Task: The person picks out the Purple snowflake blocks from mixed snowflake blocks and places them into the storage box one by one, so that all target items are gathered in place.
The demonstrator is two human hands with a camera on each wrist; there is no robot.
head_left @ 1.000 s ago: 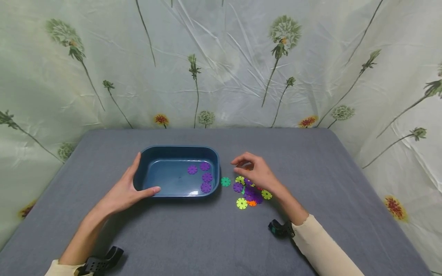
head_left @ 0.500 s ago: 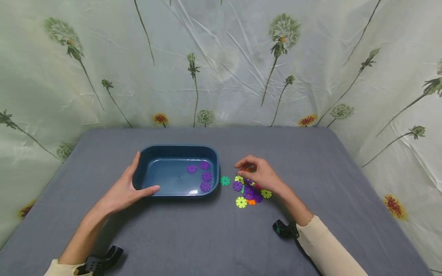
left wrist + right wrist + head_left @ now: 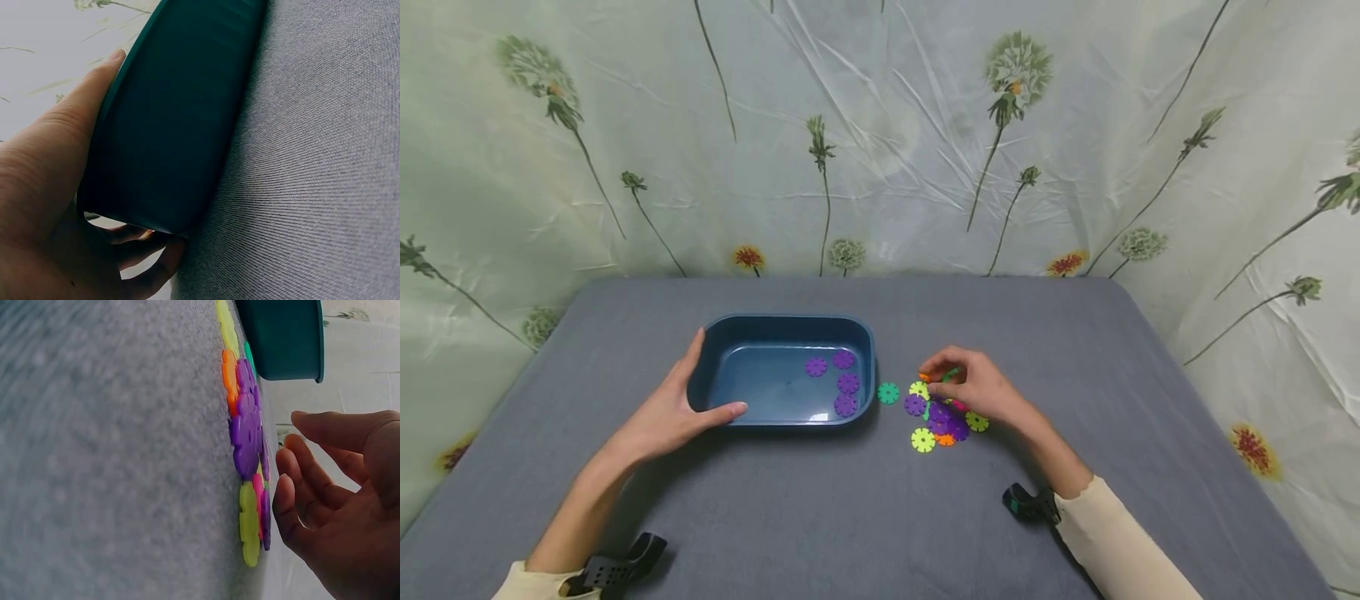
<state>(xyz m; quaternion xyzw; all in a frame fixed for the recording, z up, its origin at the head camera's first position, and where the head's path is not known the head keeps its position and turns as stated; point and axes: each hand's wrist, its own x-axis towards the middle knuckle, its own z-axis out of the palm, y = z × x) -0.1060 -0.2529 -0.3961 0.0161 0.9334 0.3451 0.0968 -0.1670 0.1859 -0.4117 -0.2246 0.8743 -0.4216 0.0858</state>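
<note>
1. So the back is completely covered by a pale, wrinkly curtain (image 3: 895, 150) printed with dandelions and a few reddish flowers, and the counter (image 3: 820, 517) is covered in plain grey cloth.
2. The blue tray (image 3: 760, 383) is parked upright on the counter, left of centre. It's gripped at its left end by the left hand (image 3: 681, 417), with the thumb laid over the near rim and the other fingers wrapped round the outside of the end wall.
3. Four purple discs (image 3: 847, 383), notched like little gears, are laid flat in the tray: three in a rough line by the right wall, one set slightly left of them.
4. A teal disc (image 3: 888, 393) is left on the cloth, just beside the tray's right side.
5. Further right, a loose pile of discs (image 3: 938, 419) is spread out, mostly purple, and a pink disc (image 3: 258, 500) is half buried in it. Yellow-green ones are scattered round its edges, and an orange disc (image 3: 945, 439) is tucked in at the near side.
6. The right hand (image 3: 973, 383) is held over the far part of the pile, fingers loosely bent. A gap is shown between thumb and fingertips in the right wrist view, so they're released.
7. Cream sleeves (image 3: 1116, 542) are worn on both arms.
</note>
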